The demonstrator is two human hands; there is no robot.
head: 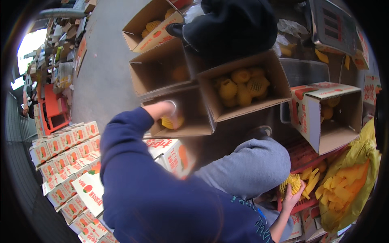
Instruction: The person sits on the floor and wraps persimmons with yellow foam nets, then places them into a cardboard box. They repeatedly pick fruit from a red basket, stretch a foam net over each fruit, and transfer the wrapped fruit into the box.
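My left hand reaches down into an open cardboard box; its fingers are blurred, at a fruit in a yellow foam net inside. Low on the right, my right hand is closed around another net-wrapped fruit, above a red plastic crate with loose yellow foam nets and some fruit. A box right of my left hand holds several netted fruits. Behind my left hand, a cardboard box has one dim orange fruit at its far side.
Another person's dark-clothed body is at the top, beside a box of netted fruit. A box on its side and a yellow bag of foam nets lie right. A scale stands upper right; stacked printed boxes fill the lower left.
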